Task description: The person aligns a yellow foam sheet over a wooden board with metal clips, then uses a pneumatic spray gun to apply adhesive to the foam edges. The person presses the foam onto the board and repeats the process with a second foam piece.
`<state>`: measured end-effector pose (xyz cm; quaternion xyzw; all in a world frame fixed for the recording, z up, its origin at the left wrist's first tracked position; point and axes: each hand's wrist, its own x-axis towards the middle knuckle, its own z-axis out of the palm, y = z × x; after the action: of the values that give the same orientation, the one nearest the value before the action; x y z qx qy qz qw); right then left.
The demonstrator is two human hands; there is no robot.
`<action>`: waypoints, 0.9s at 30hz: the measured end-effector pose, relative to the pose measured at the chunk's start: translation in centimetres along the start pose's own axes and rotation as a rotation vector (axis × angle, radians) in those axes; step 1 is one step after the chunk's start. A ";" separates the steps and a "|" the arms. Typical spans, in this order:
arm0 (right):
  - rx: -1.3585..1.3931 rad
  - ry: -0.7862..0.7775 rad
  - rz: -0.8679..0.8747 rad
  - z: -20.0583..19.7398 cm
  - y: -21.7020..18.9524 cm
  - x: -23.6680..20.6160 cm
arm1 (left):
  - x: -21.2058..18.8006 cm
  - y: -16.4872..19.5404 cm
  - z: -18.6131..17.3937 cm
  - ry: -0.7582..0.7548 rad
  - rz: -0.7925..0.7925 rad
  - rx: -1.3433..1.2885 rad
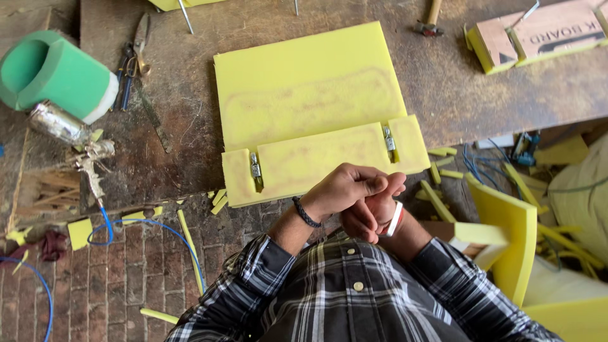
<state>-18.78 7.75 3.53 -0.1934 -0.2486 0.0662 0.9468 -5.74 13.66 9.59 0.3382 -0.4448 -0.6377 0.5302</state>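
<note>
The left hand (345,190) is curled shut over the right hand (370,212), whose grip is closed; neither holds anything. Just beyond them, untouched, the yellow foam panel (310,101) with its hinged flap (320,161) lies on the counter (494,88).

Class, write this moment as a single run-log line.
left hand: clasped over right hand | holding: nothing visible | nearest: yellow foam panel with two metal clips | bench: spray gun

Open bench (494,88) lies right of the foam sheet (307,85); scissors (134,54) and, seemingly, a spray gun (73,136) crowd left.
</note>
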 end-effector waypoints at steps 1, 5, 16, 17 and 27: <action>0.016 -0.007 0.006 0.1 -0.5 -0.8 | 0.5 -0.3 0.4 0.008 0.011 -0.014; 0.071 -0.007 0.021 -0.2 -1.5 -3.9 | 2.2 -2.0 2.8 0.079 0.036 -0.052; 0.074 0.458 0.107 -0.6 -4.4 -7.2 | 3.1 -4.1 6.1 0.787 0.101 0.293; 0.065 0.462 0.098 -0.6 -4.4 -7.2 | 3.0 -4.2 6.1 0.808 0.103 0.309; -0.050 0.645 -0.046 0.3 -5.3 -4.7 | -2.2 -3.3 1.5 0.902 0.099 -0.118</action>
<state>-22.85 2.00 3.77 -0.2219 0.0583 -0.0261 0.9730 -7.83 16.28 6.99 0.5297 -0.1479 -0.4248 0.7191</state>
